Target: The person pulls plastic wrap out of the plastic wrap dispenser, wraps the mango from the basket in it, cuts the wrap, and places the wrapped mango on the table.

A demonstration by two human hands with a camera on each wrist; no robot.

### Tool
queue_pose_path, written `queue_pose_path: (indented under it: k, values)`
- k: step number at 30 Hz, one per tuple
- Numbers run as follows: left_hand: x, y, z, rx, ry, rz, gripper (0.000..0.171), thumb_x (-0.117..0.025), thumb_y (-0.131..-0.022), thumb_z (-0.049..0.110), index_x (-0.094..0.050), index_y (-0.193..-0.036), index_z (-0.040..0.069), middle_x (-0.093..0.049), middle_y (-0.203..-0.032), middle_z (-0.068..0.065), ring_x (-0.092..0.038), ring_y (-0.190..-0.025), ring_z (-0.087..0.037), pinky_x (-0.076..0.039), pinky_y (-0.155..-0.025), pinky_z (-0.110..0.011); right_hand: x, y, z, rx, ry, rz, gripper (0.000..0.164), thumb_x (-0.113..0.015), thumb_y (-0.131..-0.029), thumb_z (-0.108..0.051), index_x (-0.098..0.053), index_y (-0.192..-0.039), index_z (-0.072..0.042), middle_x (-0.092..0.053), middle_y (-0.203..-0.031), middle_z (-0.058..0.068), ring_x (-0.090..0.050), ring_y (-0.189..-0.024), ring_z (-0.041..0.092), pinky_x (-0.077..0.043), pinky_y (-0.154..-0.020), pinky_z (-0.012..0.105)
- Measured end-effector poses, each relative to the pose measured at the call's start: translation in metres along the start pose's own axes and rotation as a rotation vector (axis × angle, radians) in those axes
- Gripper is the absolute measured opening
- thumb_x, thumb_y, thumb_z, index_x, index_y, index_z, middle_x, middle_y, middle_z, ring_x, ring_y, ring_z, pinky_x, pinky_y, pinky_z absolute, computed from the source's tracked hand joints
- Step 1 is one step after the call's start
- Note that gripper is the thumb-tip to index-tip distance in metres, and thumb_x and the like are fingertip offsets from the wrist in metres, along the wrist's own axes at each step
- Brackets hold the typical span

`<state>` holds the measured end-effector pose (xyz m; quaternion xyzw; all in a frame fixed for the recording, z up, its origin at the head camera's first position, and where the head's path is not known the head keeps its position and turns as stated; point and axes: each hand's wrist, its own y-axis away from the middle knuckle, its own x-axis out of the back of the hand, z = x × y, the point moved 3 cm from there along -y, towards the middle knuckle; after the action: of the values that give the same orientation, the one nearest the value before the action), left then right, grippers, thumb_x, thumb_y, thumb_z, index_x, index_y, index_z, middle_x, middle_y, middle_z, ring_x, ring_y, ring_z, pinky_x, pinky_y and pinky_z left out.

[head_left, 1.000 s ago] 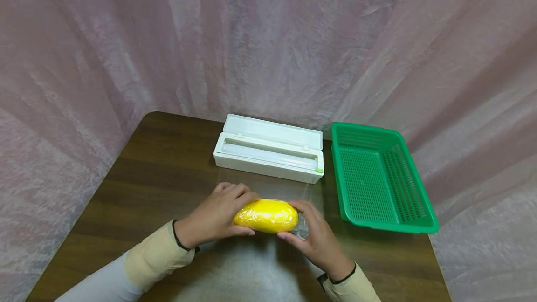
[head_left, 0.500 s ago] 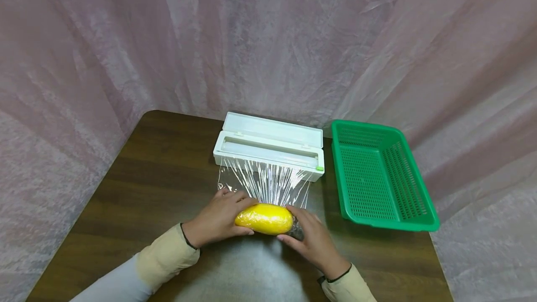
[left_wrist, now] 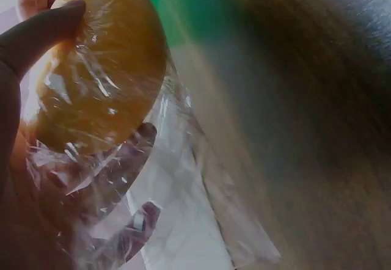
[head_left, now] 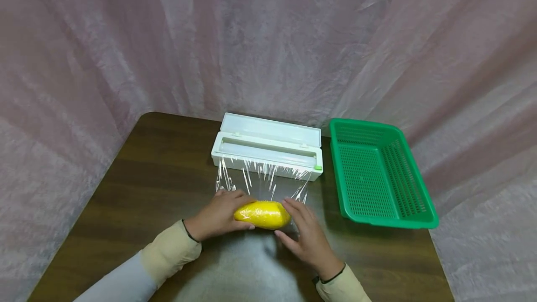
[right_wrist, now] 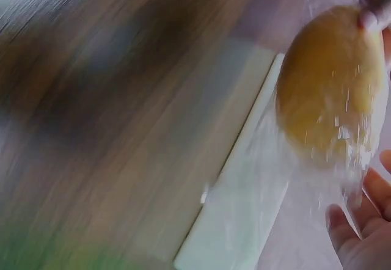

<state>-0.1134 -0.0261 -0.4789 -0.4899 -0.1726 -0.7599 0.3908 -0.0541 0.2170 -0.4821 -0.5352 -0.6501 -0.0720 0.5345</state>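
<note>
A yellow, mango-like oval fruit point(head_left: 263, 214), wrapped in shiny clear cling film, is held over the table in front of the white film dispenser point(head_left: 268, 155). My left hand point(head_left: 222, 213) grips its left end; the left wrist view has the thumb pressed on the fruit point(left_wrist: 116, 68) and the fingers behind the film. My right hand point(head_left: 306, 234) is at the right end with thumb and fingers spread. In the right wrist view its fingers point(right_wrist: 366, 227) stand apart from the fruit, near loose film. A crinkled film sheet point(head_left: 260, 183) runs from the dispenser to the fruit.
The dispenser's lid point(head_left: 270, 128) is raised, baring the roll, and a small green slider point(head_left: 318, 168) sits at its right end. To the right stands a green perforated basket point(head_left: 432, 218). A pinkish curtain point(head_left: 268, 50) hangs behind the brown table point(head_left: 142, 176).
Film between dispenser and fruit pulled into bright creases, which are now fewer. The right hand has loosened from the fruit's right end, and the film bunched there shows less.
</note>
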Motion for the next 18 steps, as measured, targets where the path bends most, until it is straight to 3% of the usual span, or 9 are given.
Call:
queue_pose_path:
  k: [3,8,14,18]
  values:
    - [0.000,-0.005,-0.004,-0.005,0.018,-0.014,0.058,-0.078,-0.082,0.055,-0.066,-0.130,0.025,-0.065,-0.105,0.007,-0.056,-0.087,-0.005,-0.038,-0.080,-0.034,-0.006,-0.003,-0.004,0.027,0.031,0.014,0.072,-0.080,-0.086,-0.037,-0.052,-0.145,-0.007,-0.053,-0.146,0.015,-0.052,-0.131,0.031,-0.043,-0.105,0.055]
    - [0.001,-0.013,-0.012,0.019,0.130,-0.052,0.053,-0.073,-0.085,0.056,-0.068,-0.127,0.024,-0.064,-0.103,0.008,-0.054,-0.082,-0.004,-0.042,-0.073,-0.027,-0.014,-0.006,-0.007,0.058,0.097,0.037,0.075,-0.081,-0.082,-0.036,-0.052,-0.146,-0.009,-0.051,-0.149,0.014,-0.048,-0.136,0.036,-0.038,-0.109,0.060]
    - [0.002,-0.022,-0.021,0.047,0.275,-0.105,0.051,-0.070,-0.089,0.056,-0.069,-0.125,0.020,-0.069,-0.115,0.006,-0.061,-0.099,-0.009,-0.052,-0.085,-0.031,-0.024,-0.010,-0.001,0.066,0.168,0.010,0.084,-0.083,-0.081,-0.035,-0.045,-0.150,-0.007,-0.048,-0.152,0.015,-0.046,-0.140,0.034,-0.037,-0.114,0.056]
    - [-0.001,-0.028,-0.026,0.060,0.344,-0.134,0.043,-0.067,-0.090,0.058,-0.069,-0.118,0.025,-0.069,-0.109,0.010,-0.061,-0.096,-0.009,-0.050,-0.084,-0.031,-0.028,-0.012,0.003,0.040,0.186,-0.016,0.091,-0.086,-0.078,-0.033,-0.040,-0.153,-0.008,-0.045,-0.154,0.014,-0.044,-0.142,0.032,-0.035,-0.116,0.056]
